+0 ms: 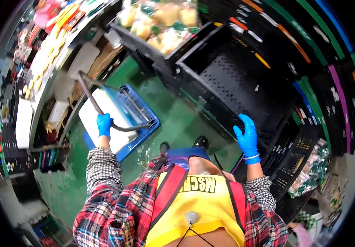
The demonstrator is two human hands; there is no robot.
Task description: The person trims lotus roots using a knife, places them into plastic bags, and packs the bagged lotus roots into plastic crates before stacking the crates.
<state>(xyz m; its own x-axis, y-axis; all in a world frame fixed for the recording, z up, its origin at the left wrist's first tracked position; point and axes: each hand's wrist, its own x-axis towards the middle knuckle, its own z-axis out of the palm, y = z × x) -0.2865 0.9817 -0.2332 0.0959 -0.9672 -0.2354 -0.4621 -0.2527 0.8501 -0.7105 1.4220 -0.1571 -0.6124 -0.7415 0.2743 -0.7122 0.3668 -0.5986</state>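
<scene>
My left hand [104, 124], in a blue glove, is closed round the dark curved handle [89, 94] of a blue cart [147, 131]. A white box or slab [107, 119] rests on the cart. My right hand [247, 138], also blue-gloved, has its fingers spread and holds nothing. It hovers beside a large black crate [235, 78] whose inside shows a perforated floor. Left of that crate, another black crate [144, 46] holds bagged pale produce [165, 20].
Stacked black crates with coloured rims [309, 103] line the right side. Bagged goods [311, 173] lie at the lower right. A counter [47, 88] with yellow items [50, 49] runs along the left. Green floor [173, 111] shows between. A person in pink [45, 14] is at the upper left.
</scene>
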